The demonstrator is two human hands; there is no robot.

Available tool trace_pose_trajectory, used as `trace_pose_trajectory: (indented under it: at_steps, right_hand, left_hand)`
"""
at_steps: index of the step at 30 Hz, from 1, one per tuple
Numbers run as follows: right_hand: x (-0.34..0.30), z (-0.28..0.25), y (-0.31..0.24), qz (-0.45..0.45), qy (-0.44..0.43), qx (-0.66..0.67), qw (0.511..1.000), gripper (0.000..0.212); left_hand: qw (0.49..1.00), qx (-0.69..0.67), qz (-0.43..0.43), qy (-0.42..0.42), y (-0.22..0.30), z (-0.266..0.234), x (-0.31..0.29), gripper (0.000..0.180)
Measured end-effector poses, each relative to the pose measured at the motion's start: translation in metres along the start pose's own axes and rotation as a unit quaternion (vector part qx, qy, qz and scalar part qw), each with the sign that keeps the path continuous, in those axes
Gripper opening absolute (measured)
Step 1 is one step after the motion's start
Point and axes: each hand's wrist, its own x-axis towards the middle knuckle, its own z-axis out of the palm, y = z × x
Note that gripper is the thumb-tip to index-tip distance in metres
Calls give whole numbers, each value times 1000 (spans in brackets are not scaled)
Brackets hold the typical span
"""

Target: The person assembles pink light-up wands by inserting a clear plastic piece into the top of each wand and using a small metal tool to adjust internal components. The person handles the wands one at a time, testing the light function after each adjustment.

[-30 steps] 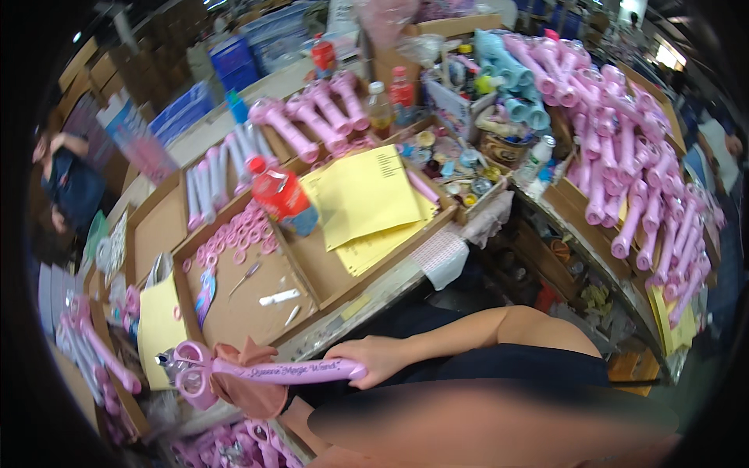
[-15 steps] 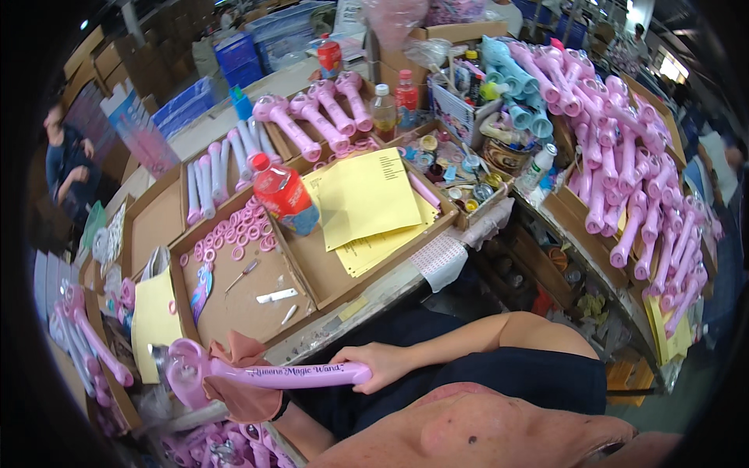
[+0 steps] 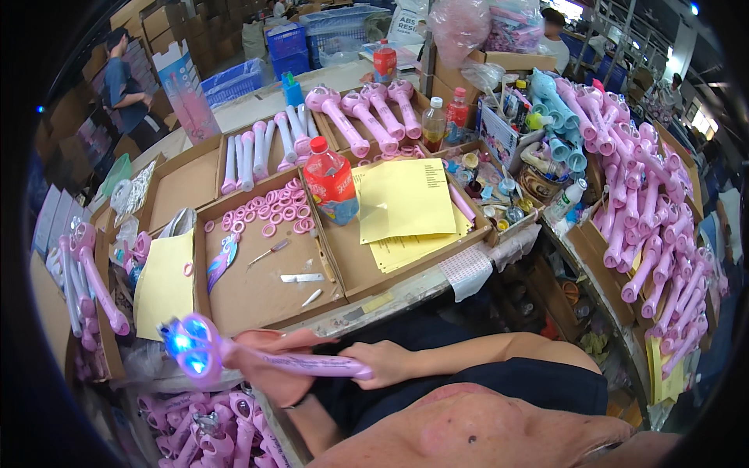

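Light now glows blue in the head of the pink toy wand (image 3: 257,360); half a second ago it is dark, so the lamp works. Your right hand (image 3: 388,364) clenches the handle end; your left hand (image 3: 273,366) cradles the shaft near the head, above your lap.

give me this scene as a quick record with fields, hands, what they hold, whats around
setting: crowded toy assembly bench
left hand: wrapped around the middle of the pink toy wand
right hand: grips the wand's handle end
wand state: head lit blue, pointing to the person's left
nearest tray: cardboard tray with pink rings, a small tool and white parts
behind it: red drink bottle, yellow paper sheets
right side: heap of pink wands
far left: another person standing
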Motion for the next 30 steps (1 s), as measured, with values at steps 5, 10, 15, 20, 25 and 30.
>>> trace_pose_trajectory:
  at_steps: [5, 10, 15, 20, 25, 30]
  right_hand:
    - [-23, -20, 1, 140, -219, 509, 821, 52]
    - [-3, -8, -5, 44, 11, 235, 971, 58]
    - [11, -19, -11, 55, -166, 56, 983, 67]
    - [47, -83, 3, 106, 134, 467, 867, 68]
    - [86, -92, -3, -50, 264, 502, 822, 122]
    - [104, -125, 2, -72, 188, 566, 800, 111]
  left_hand:
    - [548, 814, 189, 23, 49, 2, 6, 25]
    - [459, 782, 414, 72, 6, 51, -1, 22]
    - [820, 533, 177, -109, -18, 30, -15, 21]
    - [820, 489, 16, -298, -13, 12, -4, 20]
    - [817, 438, -103, -361, -57, 32, -18, 20]
    - [838, 407, -210, -295, -44, 28, -52, 25]
